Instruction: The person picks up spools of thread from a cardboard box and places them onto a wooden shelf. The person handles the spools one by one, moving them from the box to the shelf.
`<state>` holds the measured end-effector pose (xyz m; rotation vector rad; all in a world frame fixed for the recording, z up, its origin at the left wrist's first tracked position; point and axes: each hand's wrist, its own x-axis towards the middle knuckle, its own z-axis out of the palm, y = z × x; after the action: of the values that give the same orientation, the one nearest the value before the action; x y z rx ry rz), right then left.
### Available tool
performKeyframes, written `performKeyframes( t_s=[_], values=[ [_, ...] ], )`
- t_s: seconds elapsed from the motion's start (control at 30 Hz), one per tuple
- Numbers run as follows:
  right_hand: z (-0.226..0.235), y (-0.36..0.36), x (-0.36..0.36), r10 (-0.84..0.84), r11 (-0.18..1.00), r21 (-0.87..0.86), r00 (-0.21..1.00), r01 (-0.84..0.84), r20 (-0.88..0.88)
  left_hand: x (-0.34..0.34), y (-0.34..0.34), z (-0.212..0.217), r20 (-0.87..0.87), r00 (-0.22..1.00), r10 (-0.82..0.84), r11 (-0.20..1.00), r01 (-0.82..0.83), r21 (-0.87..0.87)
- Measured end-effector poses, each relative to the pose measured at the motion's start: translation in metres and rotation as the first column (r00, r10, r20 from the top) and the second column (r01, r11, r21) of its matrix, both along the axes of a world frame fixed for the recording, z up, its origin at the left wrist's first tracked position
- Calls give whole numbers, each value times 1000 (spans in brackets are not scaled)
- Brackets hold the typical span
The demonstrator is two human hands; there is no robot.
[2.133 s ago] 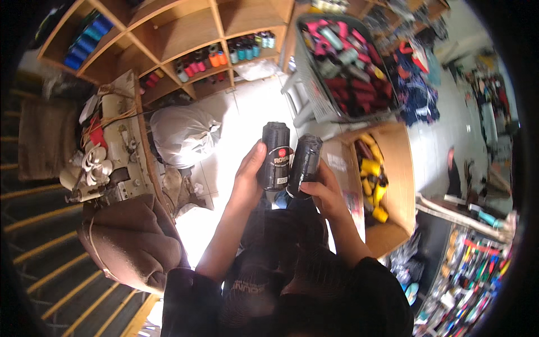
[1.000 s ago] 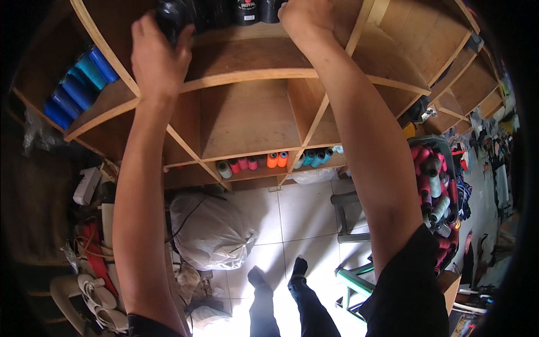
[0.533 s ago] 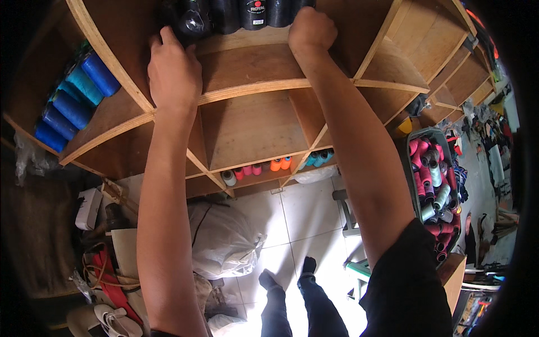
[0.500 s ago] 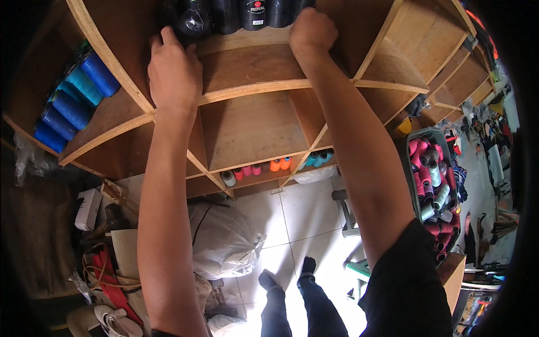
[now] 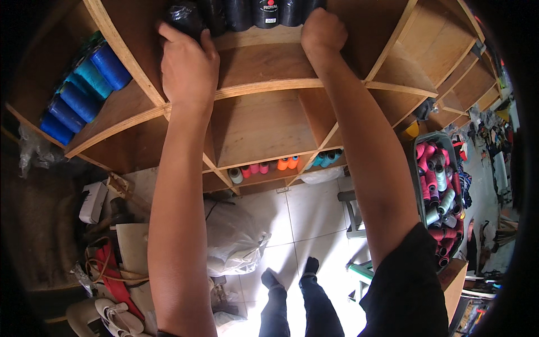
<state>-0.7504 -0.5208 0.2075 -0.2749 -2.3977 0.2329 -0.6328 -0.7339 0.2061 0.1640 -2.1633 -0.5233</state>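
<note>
A row of black thread spools [image 5: 238, 14] stands on the upper wooden shelf [image 5: 264, 62], cut off by the top edge of the view. At its left end is a black spool in shiny plastic wrap [image 5: 186, 18]. My left hand [image 5: 190, 67] is closed round the near end of this wrapped spool, forefinger on its left and thumb on its right. My right hand [image 5: 324, 32] is curled like a fist against the row's right end, beside the last black spool [image 5: 314, 7]. Its fingertips are hidden, so whatever it grips does not show.
Blue and teal spools [image 5: 84, 84] fill a compartment at left. Small coloured spools [image 5: 264, 167] stand on the lowest shelf. A bin of pink and pale green spools [image 5: 418, 185] is at right. Below are a plastic bag [image 5: 238, 241], a green stool [image 5: 362, 272] and sandals [image 5: 119, 317].
The view has shifted, so shelves and hands sit slightly further right and lower. My left thumb and forefinger now lie on either side of the wrapped spool. My right hand keeps its place at the row's end.
</note>
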Motion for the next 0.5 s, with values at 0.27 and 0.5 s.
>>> performKeyframes(
  t_s=[0.27, 0.5],
  values=[
    [7, -3, 11, 23, 999, 27, 993, -26, 114, -4, -3, 0, 111, 991, 80, 995, -73, -65],
    [9, -4, 17, 73, 997, -29, 994, -71, 78, 2, -7, -3, 77, 992, -103, 980, 115, -161]
  ],
)
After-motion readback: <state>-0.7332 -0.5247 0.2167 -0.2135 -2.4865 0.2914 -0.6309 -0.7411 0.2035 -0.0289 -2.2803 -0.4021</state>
